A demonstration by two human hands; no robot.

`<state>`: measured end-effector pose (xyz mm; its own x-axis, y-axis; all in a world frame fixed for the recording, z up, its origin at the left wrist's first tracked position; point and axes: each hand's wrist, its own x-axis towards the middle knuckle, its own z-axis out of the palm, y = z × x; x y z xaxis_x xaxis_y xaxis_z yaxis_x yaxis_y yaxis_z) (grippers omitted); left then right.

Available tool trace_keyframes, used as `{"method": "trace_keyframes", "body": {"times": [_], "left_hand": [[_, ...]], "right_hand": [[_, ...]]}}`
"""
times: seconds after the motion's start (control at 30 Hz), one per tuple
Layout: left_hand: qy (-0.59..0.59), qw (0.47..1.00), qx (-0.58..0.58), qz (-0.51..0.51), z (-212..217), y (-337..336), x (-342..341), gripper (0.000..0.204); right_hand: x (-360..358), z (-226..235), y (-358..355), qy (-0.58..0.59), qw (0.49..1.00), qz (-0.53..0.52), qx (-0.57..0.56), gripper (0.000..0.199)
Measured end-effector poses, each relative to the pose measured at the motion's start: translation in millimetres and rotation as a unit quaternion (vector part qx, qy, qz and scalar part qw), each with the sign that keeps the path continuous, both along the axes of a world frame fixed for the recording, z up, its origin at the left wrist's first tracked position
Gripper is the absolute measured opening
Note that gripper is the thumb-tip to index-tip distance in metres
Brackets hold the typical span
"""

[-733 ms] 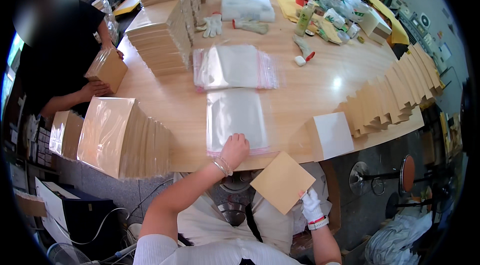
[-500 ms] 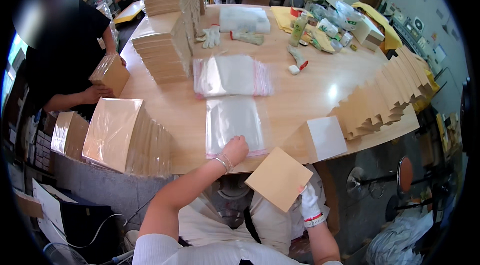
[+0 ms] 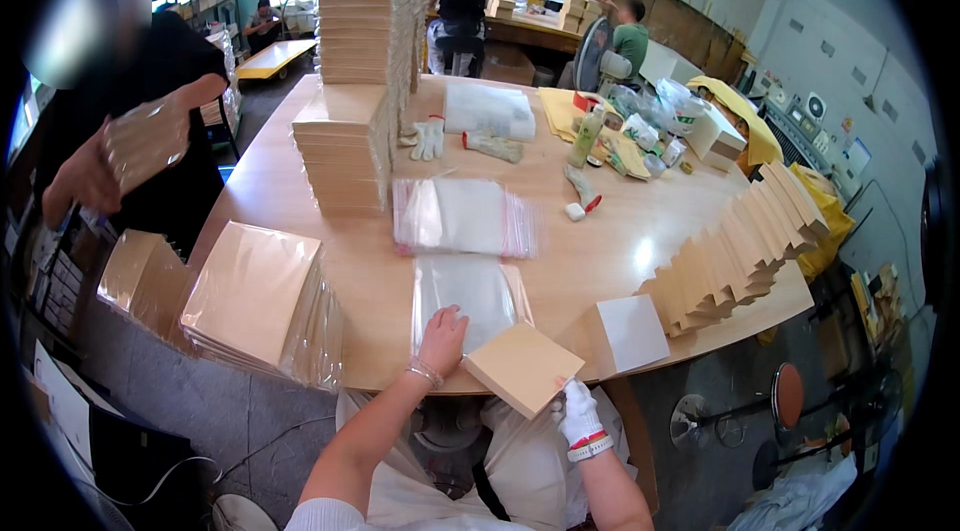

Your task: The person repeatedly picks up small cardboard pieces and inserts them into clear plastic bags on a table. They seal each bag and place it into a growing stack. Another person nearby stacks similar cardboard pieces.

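Note:
My gloved right hand grips a square, tan cardboard block by its near right corner, tilted above the table's front edge. Its far left corner is close to my bare left hand. That left hand rests, fingers stretched forward, on the near end of a clear plastic bag, its fingertips over the film. Behind it lies a pile of clear bags with pinkish edges. The bag's near edge is partly hidden by my hand and the block.
A white-faced block and a leaning row of tan cardboard blocks stand right. Film-wrapped stacks sit left, with a tall stack behind. Gloves and bottles lie farther back. A co-worker holds a wrapped block.
My right hand has brought the cardboard block left toward the bag. My left hand has moved onto the bag, fingers straighter. The co-worker has lifted a wrapped block. The view has tilted up.

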<state>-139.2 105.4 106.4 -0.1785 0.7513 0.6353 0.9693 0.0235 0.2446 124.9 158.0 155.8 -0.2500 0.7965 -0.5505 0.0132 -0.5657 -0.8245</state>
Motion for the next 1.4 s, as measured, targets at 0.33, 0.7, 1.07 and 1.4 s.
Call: {"method": "trace_keyframes", "body": {"times": [0.33,0.7,1.07,1.4], "left_hand": [[-0.659,0.712,-0.238,-0.045,49,4,2,0.045],[-0.464,0.870,-0.167,0.011,29,-18,46,0.021],[-0.599,0.785,-0.073,-0.141,-36,-26,111,0.029],[-0.519,0.841,-0.076,-0.128,-96,-91,157,0.019]], "right_hand": [[-2,-7,12,0.108,0.989,-0.042,-0.091,0.015],[-9,-5,-17,0.154,0.983,-0.079,-0.055,0.015],[12,-13,-65,0.248,0.954,-0.055,-0.156,0.018],[2,-44,-93,0.174,0.975,-0.061,-0.127,0.016]]}}
